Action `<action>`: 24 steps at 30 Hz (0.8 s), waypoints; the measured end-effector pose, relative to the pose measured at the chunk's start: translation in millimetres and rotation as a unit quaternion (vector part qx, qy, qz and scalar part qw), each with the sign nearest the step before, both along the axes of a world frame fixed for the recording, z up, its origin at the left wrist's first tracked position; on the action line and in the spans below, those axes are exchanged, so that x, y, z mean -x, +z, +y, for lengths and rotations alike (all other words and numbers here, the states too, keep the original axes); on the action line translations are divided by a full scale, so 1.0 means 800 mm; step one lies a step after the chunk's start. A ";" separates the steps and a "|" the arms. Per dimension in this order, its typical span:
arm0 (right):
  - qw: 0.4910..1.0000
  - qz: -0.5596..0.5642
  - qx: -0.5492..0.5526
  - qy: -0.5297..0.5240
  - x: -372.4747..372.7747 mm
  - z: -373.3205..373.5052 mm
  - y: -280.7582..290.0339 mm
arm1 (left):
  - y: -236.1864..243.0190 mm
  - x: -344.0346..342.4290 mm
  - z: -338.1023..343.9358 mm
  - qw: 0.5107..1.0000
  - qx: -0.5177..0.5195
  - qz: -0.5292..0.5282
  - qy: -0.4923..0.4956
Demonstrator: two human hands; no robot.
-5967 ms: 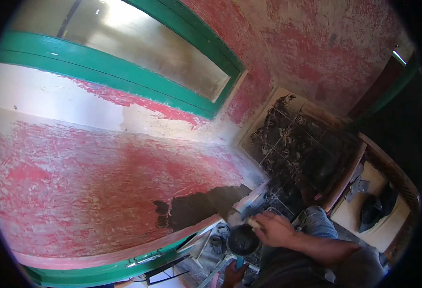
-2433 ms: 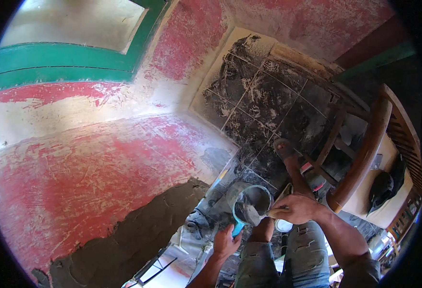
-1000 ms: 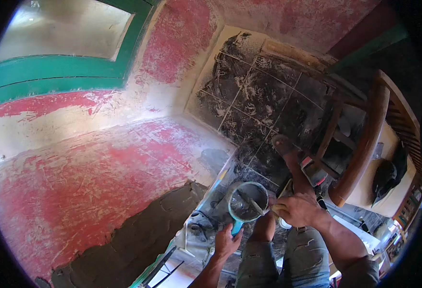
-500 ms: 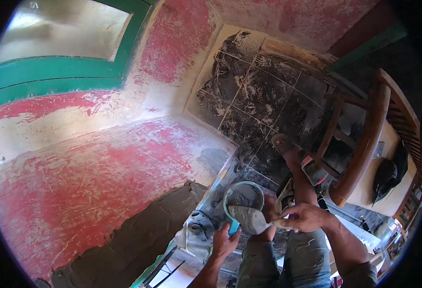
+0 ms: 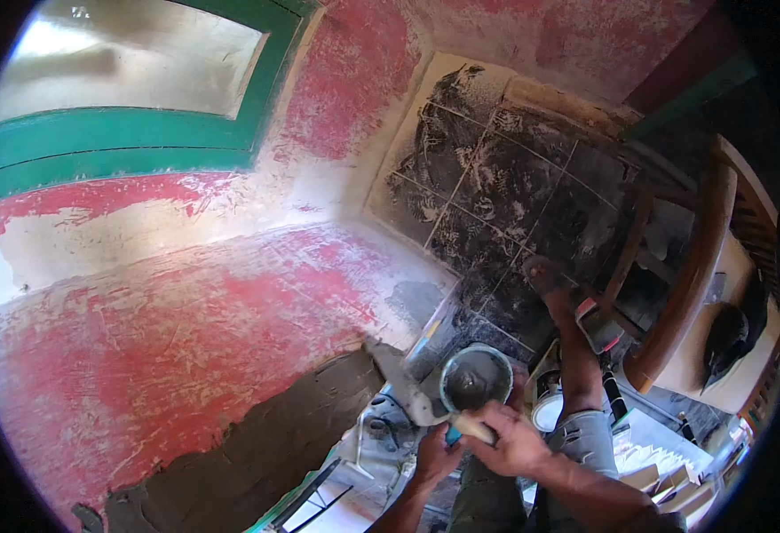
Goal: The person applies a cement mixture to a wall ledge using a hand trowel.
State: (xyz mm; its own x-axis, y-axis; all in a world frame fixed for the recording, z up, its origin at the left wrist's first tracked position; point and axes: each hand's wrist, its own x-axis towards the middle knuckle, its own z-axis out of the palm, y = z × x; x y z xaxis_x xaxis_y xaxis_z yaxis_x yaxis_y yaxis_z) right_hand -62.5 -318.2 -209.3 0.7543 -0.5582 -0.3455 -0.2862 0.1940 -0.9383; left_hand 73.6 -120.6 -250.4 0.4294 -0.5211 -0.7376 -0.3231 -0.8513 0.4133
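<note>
My left hand (image 5: pixel 439 455) is closed round the short teal handle of a round dipper (image 5: pixel 444 382), which has wet grey mortar (image 5: pixel 472 384) inside. My right hand (image 5: pixel 516 444) grips the pale handle of a trowel (image 5: pixel 418 404), crossing just above the left hand. The trowel's grey-smeared blade points up and left, its tip at the upper end of a dark band of wet mortar (image 5: pixel 257 444) on the pink and white scraped wall (image 5: pixel 186 346). Whether the tip presses on the wall, I cannot tell.
A green-framed window (image 5: pixel 123 142) is at the upper left. Dusty dark floor tiles (image 5: pixel 505 178) lie beyond my feet. A wooden chair (image 5: pixel 687 275) with a black cap (image 5: pixel 727 342) on its seat stands to the right. A white-lidded tub (image 5: pixel 548 413) sits by my leg.
My right hand has swung the trowel left, from over the dipper to the wall at the mortar's upper end. The dipper now shows more fully. The whole view has shifted slightly.
</note>
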 end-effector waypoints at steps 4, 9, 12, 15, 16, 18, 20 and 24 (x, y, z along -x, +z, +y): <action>0.991 0.085 0.077 0.068 -0.005 0.030 0.025 | -0.019 0.004 0.034 0.990 0.057 0.126 -0.005; 0.987 0.082 0.096 0.098 0.054 0.015 0.043 | -0.042 0.027 0.057 0.986 0.106 0.102 0.078; 0.986 0.096 0.094 0.100 0.060 -0.002 0.047 | -0.035 0.029 0.044 0.987 0.112 0.096 0.061; 0.990 0.115 0.070 0.034 0.037 -0.026 0.036 | -0.018 0.026 0.025 0.999 0.007 -0.011 -0.040; 0.991 0.107 0.075 0.027 0.027 -0.033 0.031 | -0.014 0.027 0.019 0.996 -0.044 -0.034 -0.068; 0.991 0.068 0.108 0.027 0.009 -0.042 0.029 | -0.008 0.023 0.010 1.000 0.019 -0.005 -0.018; 0.993 0.072 0.092 0.034 -0.001 -0.042 0.037 | -0.002 0.022 0.008 0.995 0.079 0.032 0.045; 0.990 0.030 0.124 0.059 -0.007 -0.044 0.045 | 0.005 0.017 0.004 1.000 -0.003 0.000 -0.027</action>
State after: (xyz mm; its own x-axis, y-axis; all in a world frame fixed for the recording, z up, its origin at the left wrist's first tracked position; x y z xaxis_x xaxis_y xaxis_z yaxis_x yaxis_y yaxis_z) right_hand -56.9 -353.1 -173.1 0.8022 -0.5402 -0.2544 -0.3490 -0.0785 -0.9338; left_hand 60.1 -117.7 -246.3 0.4008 -0.5385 -0.7412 -0.3685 -0.8355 0.4077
